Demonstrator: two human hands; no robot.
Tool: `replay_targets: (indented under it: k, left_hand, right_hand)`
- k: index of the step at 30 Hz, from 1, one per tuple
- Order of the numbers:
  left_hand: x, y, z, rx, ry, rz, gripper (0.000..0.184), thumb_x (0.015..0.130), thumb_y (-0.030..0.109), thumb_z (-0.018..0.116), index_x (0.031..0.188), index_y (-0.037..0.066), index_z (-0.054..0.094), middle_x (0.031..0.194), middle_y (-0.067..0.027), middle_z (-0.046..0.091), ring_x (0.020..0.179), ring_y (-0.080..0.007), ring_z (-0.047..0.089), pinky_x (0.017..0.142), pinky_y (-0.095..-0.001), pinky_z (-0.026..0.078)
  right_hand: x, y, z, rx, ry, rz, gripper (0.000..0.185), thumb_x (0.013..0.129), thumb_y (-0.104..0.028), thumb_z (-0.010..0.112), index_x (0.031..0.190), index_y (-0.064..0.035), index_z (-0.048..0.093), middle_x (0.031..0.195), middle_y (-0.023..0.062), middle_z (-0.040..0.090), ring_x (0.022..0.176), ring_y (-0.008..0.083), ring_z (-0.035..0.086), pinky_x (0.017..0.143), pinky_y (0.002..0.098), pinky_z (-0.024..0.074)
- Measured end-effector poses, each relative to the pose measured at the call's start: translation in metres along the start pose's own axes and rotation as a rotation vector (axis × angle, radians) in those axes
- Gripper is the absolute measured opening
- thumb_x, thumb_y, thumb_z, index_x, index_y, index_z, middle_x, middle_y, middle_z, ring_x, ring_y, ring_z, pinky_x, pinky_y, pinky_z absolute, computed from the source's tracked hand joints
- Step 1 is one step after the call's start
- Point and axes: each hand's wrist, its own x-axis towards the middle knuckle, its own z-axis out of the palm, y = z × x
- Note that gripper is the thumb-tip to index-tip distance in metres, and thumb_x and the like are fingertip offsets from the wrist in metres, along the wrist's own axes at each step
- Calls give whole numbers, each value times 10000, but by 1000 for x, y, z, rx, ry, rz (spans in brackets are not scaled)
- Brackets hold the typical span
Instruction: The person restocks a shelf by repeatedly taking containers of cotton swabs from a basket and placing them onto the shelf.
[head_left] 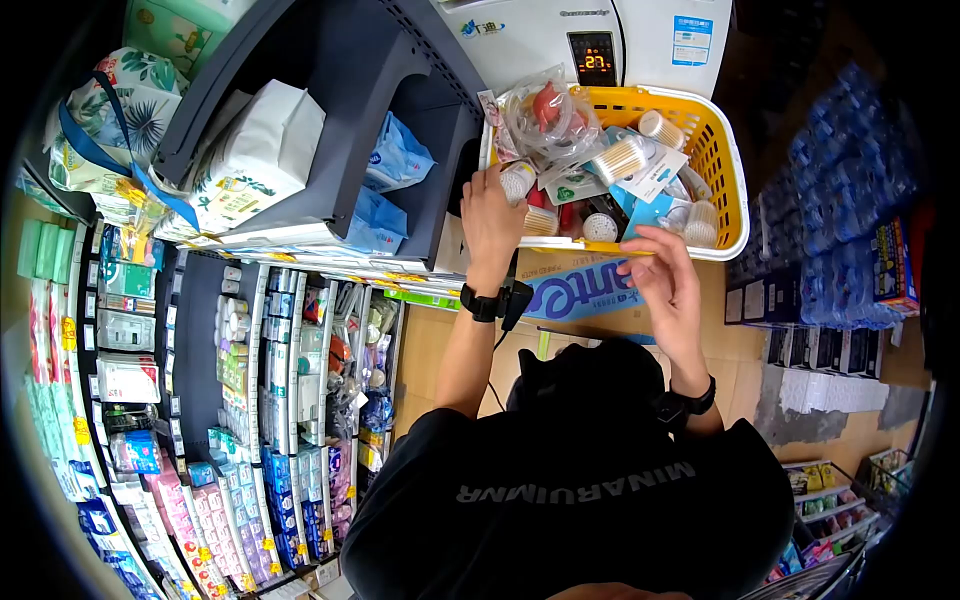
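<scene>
A yellow basket with a white rim holds several packs of cotton swabs and other small goods. My left hand reaches over the basket's left end, its fingers closed around a round white tub. My right hand is at the basket's front edge, fingers curved and apart, with nothing in them; the fingertips are close to or touching the rim. Between the hands lie a cotton swab tub with a dotted white top and another swab pack. A clear plastic bag with a red item rests at the back left.
Under the basket is a cardboard box with blue lettering. Behind it stands a white appliance with a lit display. A dark shelf with packaged goods is close on the left. Stacked blue-wrapped bottles stand to the right.
</scene>
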Motion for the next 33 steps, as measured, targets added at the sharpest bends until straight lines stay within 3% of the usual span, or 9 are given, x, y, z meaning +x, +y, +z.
replay_targets:
  k: [10,13,16,18,21,25,27,33]
  left_hand:
    - [-6,24,-47,-187,171,67,502,754,189,830,1197,-6,697,1137,-174,685,1056,-403,637,958,-465,514]
    - [-13,33,-60,-430,151,1,533,780,187,833,1249,-24,691,1170,-188,688,1026,-385,692,912,-427,569]
    - [-22,44,-71,-583,78,-47,543,819,181,827,1297,-30,678,1188,-190,692,1003,-328,733,851,-380,608]
    - [-29,47,-74,-746,-21,-56,502,871,158,810,1324,-17,681,1183,-131,692,1015,-224,704,837,-341,602]
    - [-36,51,-73,-944,-108,-69,489,867,139,798,1310,-29,677,1153,-144,706,952,-192,723,819,-320,610]
    - [-44,62,-76,-1041,-189,-124,417,882,129,787,1255,-33,698,1083,-140,726,898,-155,713,793,-296,599]
    - [-47,65,-75,-1042,-187,-137,404,884,147,798,1229,-36,695,1040,-129,735,884,-147,707,780,-292,593]
    - [-54,73,-79,-1087,-116,-139,427,884,200,833,1213,-22,676,1026,-119,723,868,-143,696,768,-289,583]
  right_hand:
    - [5,0,-6,-21,-18,-17,431,1007,5,567,1432,-13,492,1253,92,643,952,132,634,966,307,518]
    - [8,0,-4,-17,-34,-17,428,1003,15,573,1424,-9,502,1255,88,645,963,133,637,966,298,510]
    - [12,-7,-2,-91,-53,-52,465,984,-8,621,1434,-18,508,1271,100,640,1034,164,633,979,314,504]
    - [16,-15,1,-414,-57,-232,538,938,-49,704,1443,-33,519,1343,131,618,1175,235,619,1028,357,488]
    - [22,-23,6,-628,-60,-405,610,887,-78,768,1446,-45,528,1416,159,583,1305,296,575,1081,399,465]
    - [22,-24,15,-605,-95,-375,645,857,-69,794,1445,-48,530,1448,167,565,1346,332,561,1117,415,444]
    - [18,-18,17,-429,-126,-199,636,874,-59,788,1450,-35,519,1437,174,570,1342,298,564,1128,411,438]
    - [16,-7,17,-156,-65,-144,575,952,-21,715,1470,4,467,1418,175,575,1327,231,554,1131,393,437]
